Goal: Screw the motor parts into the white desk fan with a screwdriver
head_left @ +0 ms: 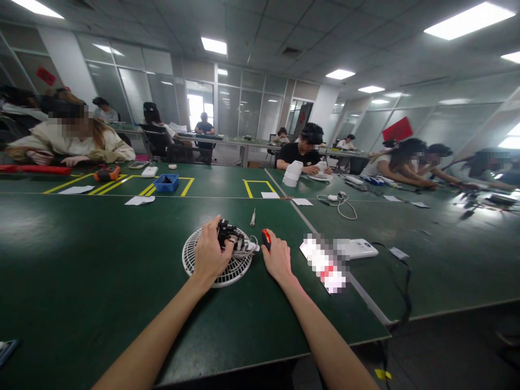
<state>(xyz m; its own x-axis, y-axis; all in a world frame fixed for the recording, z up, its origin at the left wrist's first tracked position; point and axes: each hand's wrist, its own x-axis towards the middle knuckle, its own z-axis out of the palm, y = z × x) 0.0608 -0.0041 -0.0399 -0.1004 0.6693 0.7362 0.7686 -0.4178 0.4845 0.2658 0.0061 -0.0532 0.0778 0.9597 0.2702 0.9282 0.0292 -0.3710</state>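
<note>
Head view: the left hand's [211, 254] fingers clasp a black mechanism [223, 233] on the round white grille [240, 266], which lies on the green table [101, 281]. The right hand's [280, 261] fingers (just beside the grille) curl around a red-and-black tool [266, 239]

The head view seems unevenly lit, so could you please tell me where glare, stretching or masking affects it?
Head view: ceiling lights blown out to white, glare on the far right of the green table; head view: wide-angle stretch slants the room's edges; head view: pixel blocks mask the bright phone-like slab, while the left hand and right hand look fairly clear.
</note>
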